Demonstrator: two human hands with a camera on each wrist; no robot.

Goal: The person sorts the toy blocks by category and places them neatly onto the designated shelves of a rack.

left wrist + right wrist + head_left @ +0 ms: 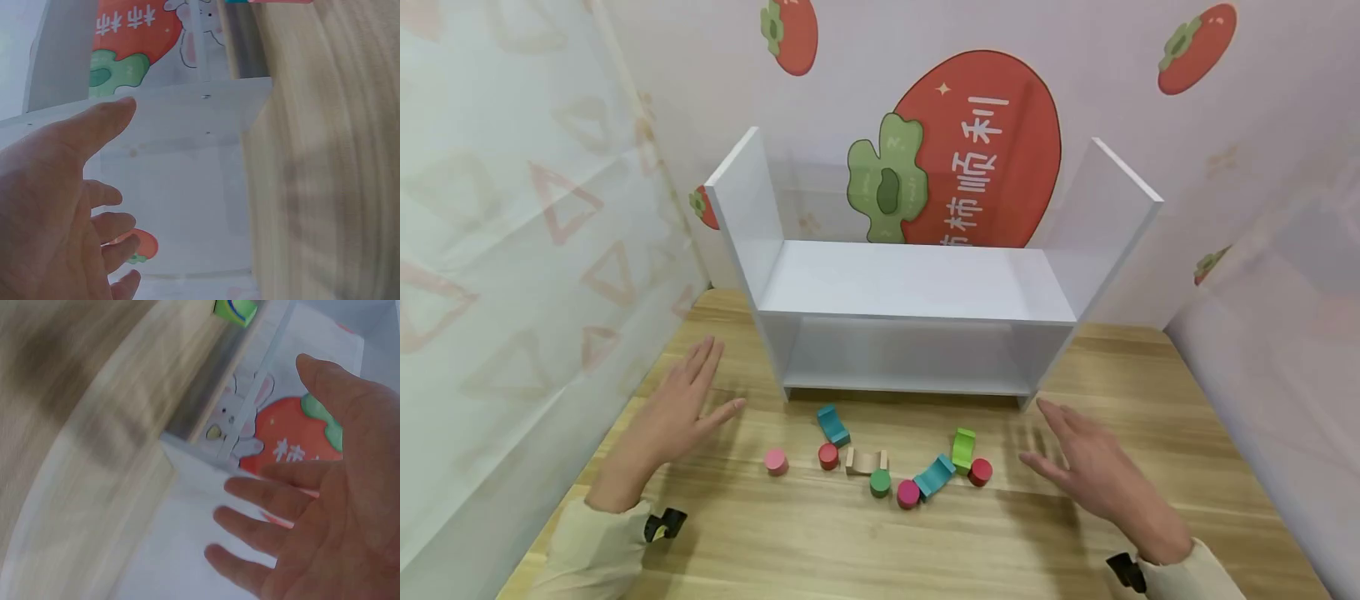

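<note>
My left hand [673, 417] hovers over the table left of the white shelf [917, 282], fingers extended and thumb apart, holding nothing. On the other side my right hand [1101, 471] is spread in the same way, empty, near the shelf's right foot. Between the hands lie small blocks: a pink cylinder [776, 462] nearest my left hand, a red cylinder [980, 472] nearest my right, and a green curved block [963, 451] beside it. In the wrist views both the left hand [81, 200] and the right hand [325, 487] show relaxed fingers in front of the shelf.
More blocks lie in front of the shelf: two blue curved ones [832, 425], a wooden one [867, 462], a dark green cylinder [880, 483], a magenta cylinder [907, 494] and another red cylinder [828, 456]. Printed curtains stand behind and beside the wooden table [805, 550].
</note>
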